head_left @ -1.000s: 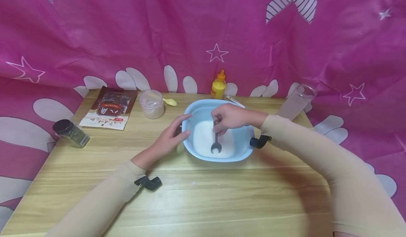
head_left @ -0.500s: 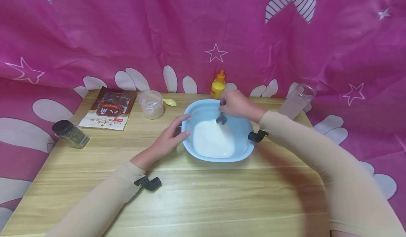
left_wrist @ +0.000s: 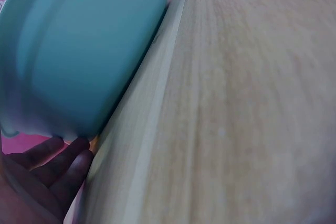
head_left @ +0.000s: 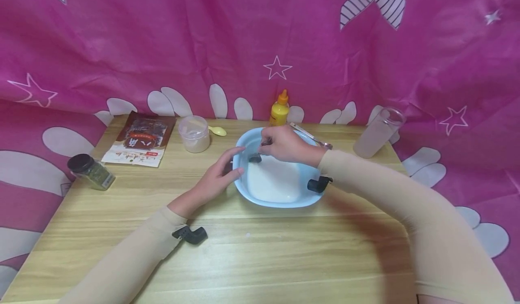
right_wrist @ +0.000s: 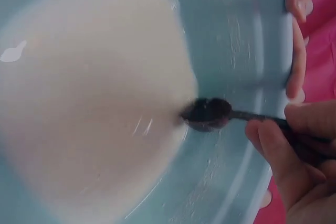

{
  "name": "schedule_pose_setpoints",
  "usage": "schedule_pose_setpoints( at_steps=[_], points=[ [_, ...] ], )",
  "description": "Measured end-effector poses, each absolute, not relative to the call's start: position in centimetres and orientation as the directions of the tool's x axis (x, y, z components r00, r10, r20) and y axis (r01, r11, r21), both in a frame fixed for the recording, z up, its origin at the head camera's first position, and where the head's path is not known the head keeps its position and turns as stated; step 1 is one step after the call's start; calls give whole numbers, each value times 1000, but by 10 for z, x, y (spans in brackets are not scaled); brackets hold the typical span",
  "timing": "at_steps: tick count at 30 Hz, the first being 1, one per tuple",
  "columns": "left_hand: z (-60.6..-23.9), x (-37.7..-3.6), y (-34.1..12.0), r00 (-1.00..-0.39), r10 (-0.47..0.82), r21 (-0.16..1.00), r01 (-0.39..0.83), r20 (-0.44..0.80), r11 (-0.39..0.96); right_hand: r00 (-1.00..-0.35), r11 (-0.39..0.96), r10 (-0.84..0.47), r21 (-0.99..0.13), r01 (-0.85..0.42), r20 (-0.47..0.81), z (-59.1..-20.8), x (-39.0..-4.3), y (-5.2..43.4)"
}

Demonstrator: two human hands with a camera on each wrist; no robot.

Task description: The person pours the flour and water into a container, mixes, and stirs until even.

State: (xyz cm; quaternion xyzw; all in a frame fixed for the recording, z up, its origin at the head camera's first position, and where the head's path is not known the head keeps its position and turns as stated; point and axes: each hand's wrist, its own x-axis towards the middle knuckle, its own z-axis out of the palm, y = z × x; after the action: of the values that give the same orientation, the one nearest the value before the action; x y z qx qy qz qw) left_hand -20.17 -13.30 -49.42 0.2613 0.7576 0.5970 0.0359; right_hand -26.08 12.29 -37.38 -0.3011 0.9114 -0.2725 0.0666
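A light blue basin (head_left: pixel 268 204) on the wooden table holds a whitish liquid (head_left: pixel 276 182). My left hand (head_left: pixel 214 178) holds the basin's left side, with the thumb and a finger at the rim. In the left wrist view other fingers (left_wrist: pixel 73 174) lie against the outer wall of the basin (left_wrist: pixel 89 51). Pinched by its handle in my right hand (head_left: pixel 286 145) is a dark spoon (head_left: pixel 255 158), bowl down inside the basin. In the right wrist view the bowl of the spoon (right_wrist: pixel 210 114) sits at the liquid's edge, near the wall.
Behind the basin stand a yellow squeeze bottle (head_left: pixel 279 112) and a lying metal spoon (head_left: pixel 310 136). A clear cylinder (head_left: pixel 375 134) is at the right. Leftward are a clear plastic jar (head_left: pixel 195 134), a yellow spoon (head_left: pixel 218 131), a brown packet (head_left: pixel 140 139) and a black-lidded jar (head_left: pixel 91 172).
My right hand has carried the spoon from the basin's front middle to its back, then left to the back-left wall. The left hand has stayed in place.
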Motion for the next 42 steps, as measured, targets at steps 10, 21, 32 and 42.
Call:
schedule_pose_setpoints(
  at_steps=[10,21,32,42],
  points=[
    [-495,-202,-133,-861,437,923,355,261,148,-665,593,-721,-670,-446,-195,-366,-246,133],
    [-497,-204,-135,-861,430,920,364,272,146,-660,740,-641,-541,-399,-391,-356,-257,164],
    [-497,-203,-134,-865,428,919,360,264,160,-794,807,-585,-218,-549,-165,-351,-263,161],
    [-497,-203,-133,-862,433,921,358,263,154,-821,800,-571,-219,-558,7,-364,-264,144]
  ],
)
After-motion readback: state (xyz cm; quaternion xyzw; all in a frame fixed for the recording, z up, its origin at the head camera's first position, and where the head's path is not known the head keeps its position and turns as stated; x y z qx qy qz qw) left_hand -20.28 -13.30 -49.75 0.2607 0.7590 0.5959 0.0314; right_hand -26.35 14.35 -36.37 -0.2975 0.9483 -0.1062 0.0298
